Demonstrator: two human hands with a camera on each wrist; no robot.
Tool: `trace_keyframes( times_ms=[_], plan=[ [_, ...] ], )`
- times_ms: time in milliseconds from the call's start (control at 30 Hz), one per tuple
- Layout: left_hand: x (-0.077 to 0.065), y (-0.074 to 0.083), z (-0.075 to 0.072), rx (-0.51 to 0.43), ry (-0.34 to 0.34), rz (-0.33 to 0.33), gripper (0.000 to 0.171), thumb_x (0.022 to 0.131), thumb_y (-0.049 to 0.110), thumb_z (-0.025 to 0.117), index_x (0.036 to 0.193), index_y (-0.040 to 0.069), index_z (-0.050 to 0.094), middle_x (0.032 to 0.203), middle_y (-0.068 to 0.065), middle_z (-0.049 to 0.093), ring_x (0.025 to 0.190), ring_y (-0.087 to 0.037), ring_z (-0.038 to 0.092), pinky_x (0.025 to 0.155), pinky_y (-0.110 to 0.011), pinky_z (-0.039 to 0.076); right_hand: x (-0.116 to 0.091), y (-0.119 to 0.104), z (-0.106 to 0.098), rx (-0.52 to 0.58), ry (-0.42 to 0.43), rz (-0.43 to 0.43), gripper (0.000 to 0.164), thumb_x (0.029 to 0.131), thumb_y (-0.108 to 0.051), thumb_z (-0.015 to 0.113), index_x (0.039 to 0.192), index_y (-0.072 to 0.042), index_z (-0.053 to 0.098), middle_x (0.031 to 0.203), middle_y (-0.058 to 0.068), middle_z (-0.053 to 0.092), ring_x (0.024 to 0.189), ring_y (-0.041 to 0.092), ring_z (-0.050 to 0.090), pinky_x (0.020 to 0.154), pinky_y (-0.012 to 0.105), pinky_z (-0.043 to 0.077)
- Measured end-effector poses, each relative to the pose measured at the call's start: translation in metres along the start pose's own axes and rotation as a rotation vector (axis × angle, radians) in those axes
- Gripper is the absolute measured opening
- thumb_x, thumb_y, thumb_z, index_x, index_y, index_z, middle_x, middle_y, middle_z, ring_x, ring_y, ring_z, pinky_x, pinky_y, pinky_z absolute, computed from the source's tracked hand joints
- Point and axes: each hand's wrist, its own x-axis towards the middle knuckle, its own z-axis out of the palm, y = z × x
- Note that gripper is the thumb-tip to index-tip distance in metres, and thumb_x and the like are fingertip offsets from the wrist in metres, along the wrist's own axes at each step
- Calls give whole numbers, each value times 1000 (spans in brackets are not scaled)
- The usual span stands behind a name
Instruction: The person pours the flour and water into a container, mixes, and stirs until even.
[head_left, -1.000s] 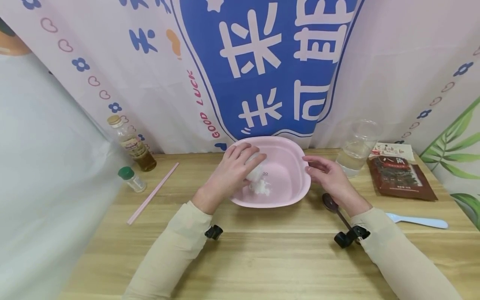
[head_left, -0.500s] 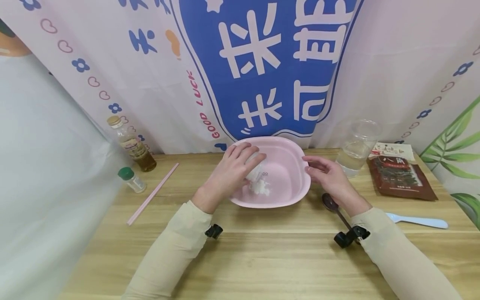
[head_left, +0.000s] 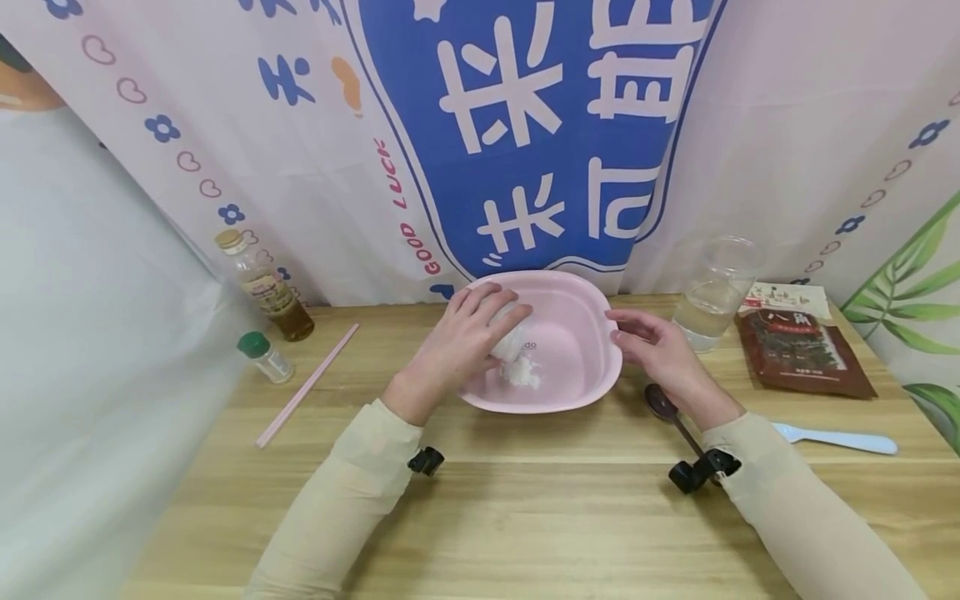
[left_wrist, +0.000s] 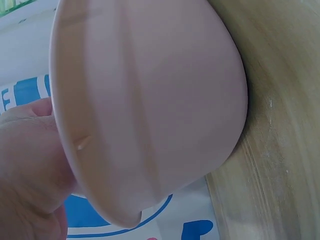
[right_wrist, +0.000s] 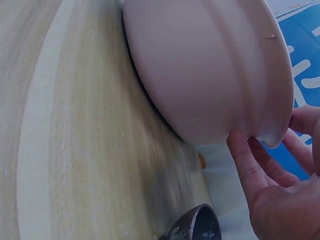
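Observation:
A pink plastic basin (head_left: 573, 333) stands on the wooden table against the cloth backdrop. Over its left side my left hand (head_left: 467, 337) grips a small whitish see-through container (head_left: 510, 343), tipped with its mouth toward the basin floor; the fingers hide most of it. White powder (head_left: 522, 372) lies in a small heap below that mouth. My right hand (head_left: 663, 354) holds the basin's right rim; in the right wrist view its fingers (right_wrist: 246, 162) lie against the outer wall under the rim. The left wrist view shows the basin's outside (left_wrist: 160, 95), and the container is out of sight there.
Near my right wrist lies a dark spoon (head_left: 662, 403), with a light blue plastic utensil (head_left: 840, 439) further right. A glass of water (head_left: 708, 308) and a brown packet (head_left: 806, 354) stand behind. Leftward are pink chopsticks (head_left: 307, 385), a green-capped shaker (head_left: 266, 358) and a corked bottle (head_left: 270, 292).

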Motion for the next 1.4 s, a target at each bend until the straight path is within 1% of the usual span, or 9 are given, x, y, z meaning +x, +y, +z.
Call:
trace_keyframes(
  times_ms=[100,333,567,700,933,1100,1267,1333,1400],
  plan=[
    [1,0,-1,-3,3,0,91,78,29,100,155,22,52,159,-8,54,153,-34,40,130,-56,32,0,0,-1,-4,-2,1,49,110,-14,62,153,6,53,154,34,54,108,-7,68,91,19,61],
    [2,3,-2,12,-16,35,91,77,29,101,154,21,52,157,-8,56,150,-34,42,128,-56,34,1,-1,1,-4,-2,8,48,110,-14,62,152,5,54,154,33,55,108,-5,68,91,21,62],
    [1,3,-2,13,-6,24,91,77,27,100,154,21,52,157,-8,56,151,-35,42,129,-56,34,2,-2,2,0,-6,10,48,110,-15,62,152,5,54,154,33,55,107,-4,68,91,22,62],
    [1,2,-2,-2,-2,0,90,78,28,100,154,21,53,158,-8,55,152,-34,41,129,-57,33,2,-2,2,1,-6,8,48,110,-15,62,152,6,54,154,34,55,107,-5,68,91,21,62],
    [4,2,1,4,-47,52,90,77,29,100,153,18,54,154,-9,58,149,-34,45,130,-51,31,2,0,0,5,13,-27,47,109,-11,62,150,10,54,147,32,59,106,-5,69,89,20,62],
    [3,2,3,-9,-32,34,90,76,29,101,153,18,55,155,-9,58,150,-35,44,129,-53,33,1,0,-1,10,12,-31,47,109,-10,62,150,10,53,148,32,58,107,-5,69,90,20,62],
    [-1,0,1,-47,-16,-10,89,77,26,100,153,19,55,156,-9,56,151,-36,42,127,-58,35,0,-1,-2,0,-4,-6,48,109,-14,63,152,7,54,153,35,55,107,-4,69,91,21,62],
    [-2,0,0,-63,-19,-27,90,78,24,100,154,20,54,158,-9,54,153,-35,40,128,-59,34,0,-2,-1,-13,-9,1,49,109,-16,64,152,6,54,152,34,56,106,-3,69,91,21,62],
    [-1,-1,-1,-72,-35,-19,90,78,23,100,155,20,53,158,-8,54,153,-35,40,128,-58,33,1,-2,-2,-27,-7,3,49,109,-16,64,152,5,55,152,33,57,106,-3,69,91,21,62]
  ],
)
